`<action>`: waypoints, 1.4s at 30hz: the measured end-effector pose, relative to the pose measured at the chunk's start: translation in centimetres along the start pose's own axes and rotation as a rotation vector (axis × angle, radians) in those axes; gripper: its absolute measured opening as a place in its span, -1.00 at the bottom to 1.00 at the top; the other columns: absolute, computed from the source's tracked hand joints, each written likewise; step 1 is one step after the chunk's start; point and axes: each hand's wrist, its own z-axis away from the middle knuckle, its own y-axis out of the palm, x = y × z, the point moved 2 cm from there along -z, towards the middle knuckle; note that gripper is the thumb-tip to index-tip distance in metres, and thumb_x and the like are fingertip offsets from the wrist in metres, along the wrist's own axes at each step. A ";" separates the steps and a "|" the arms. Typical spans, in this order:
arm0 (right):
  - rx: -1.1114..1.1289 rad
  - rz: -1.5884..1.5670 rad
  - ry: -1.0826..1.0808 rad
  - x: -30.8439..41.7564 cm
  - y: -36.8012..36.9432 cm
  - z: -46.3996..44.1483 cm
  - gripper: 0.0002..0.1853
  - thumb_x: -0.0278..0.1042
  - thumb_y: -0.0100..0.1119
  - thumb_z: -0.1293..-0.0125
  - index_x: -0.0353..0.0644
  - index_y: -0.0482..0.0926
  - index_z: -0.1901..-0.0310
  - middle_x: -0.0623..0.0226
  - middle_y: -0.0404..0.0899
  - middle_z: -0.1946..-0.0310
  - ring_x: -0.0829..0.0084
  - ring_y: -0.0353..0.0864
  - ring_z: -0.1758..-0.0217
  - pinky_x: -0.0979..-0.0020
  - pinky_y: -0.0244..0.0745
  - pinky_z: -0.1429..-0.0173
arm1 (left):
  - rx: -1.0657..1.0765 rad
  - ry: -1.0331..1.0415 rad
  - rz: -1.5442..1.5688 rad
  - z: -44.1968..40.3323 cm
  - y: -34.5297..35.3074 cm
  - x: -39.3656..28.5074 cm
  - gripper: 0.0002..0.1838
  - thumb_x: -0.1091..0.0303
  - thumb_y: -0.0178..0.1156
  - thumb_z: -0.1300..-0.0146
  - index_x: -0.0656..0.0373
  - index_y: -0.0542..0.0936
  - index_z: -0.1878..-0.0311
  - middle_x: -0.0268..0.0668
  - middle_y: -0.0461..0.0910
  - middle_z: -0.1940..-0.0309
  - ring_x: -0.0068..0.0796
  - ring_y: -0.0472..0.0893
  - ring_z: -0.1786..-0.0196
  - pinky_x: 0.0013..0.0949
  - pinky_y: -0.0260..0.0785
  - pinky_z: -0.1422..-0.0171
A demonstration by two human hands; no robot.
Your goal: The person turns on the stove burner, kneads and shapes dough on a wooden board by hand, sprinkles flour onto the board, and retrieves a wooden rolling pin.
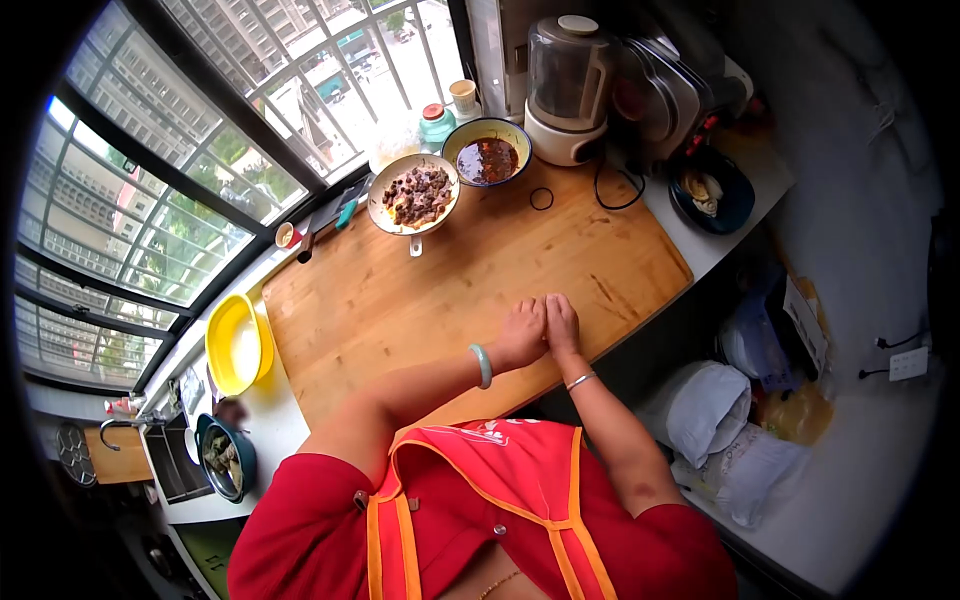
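My left hand [522, 333], with a pale green bangle at its wrist, rests over the near right part of the wooden board [400, 300]. Right beside it and touching it is my right hand [561, 324], with a silver bracelet at the wrist. Fingers on both hands are curled in, and whatever lies inside them, if anything, is hidden. Beyond the hands, at the board's far edge, stand a white strainer-like bowl [413, 196] of dark chopped pieces and a bowl of dark red sauce [487, 154]. A black ring [541, 198] lies on the board.
A blender [568, 90] and a metal appliance [665, 95] stand at the back right, near a dark bowl [712, 190]. To the left are a yellow basin [238, 343], a teal bowl [226, 457] and a sink [180, 460]. A knife with teal handle [346, 213] lies by the window.
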 end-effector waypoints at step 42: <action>0.038 0.360 -0.379 -1.8 -1.0 -0.3 -0.79 -0.29 -0.18 -0.27 -0.22 0.43 0.28 0.20 0.57 0.39 0.24 0.54 0.36 0.30 0.43 0.20 | 0.158 -0.168 0.591 1.6 2.5 3.6 -0.28 0.23 0.43 0.16 0.38 0.35 -0.05 0.07 0.47 0.12 -0.04 0.50 0.13 -0.20 0.37 0.01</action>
